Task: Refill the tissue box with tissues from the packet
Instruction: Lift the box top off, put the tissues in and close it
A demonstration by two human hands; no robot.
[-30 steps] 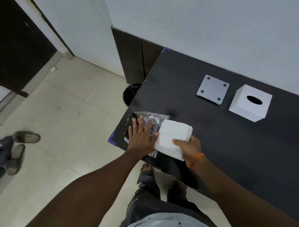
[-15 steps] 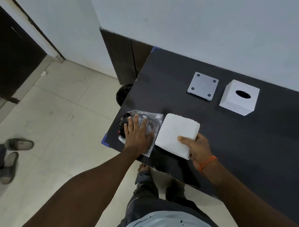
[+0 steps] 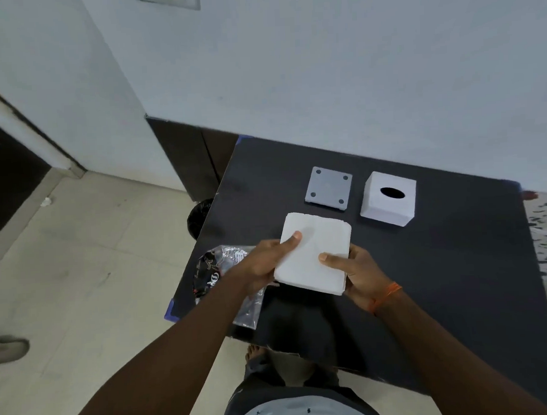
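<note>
A white stack of tissues (image 3: 314,249) is held over the black table (image 3: 440,262) between both hands. My left hand (image 3: 265,264) grips its left edge with the thumb on top. My right hand (image 3: 356,269) grips its lower right edge, thumb on top too. The empty clear plastic packet (image 3: 218,266) with dark print lies at the table's left edge, partly under my left forearm. The white cube tissue box (image 3: 389,199) with an oval slot stands at the back of the table. Its grey square base plate (image 3: 328,188) lies just left of it.
A black bin (image 3: 199,217) stands on the floor beside the table's left edge. A dark cabinet (image 3: 192,160) is against the wall behind it. A slipper (image 3: 8,347) lies on the tiled floor at far left. Patterned cloth (image 3: 545,226) shows at the right edge.
My left hand left the packet and took the tissue stack's left edge. The stack moved right and farther onto the table, now held by both hands. The camera swung right.
</note>
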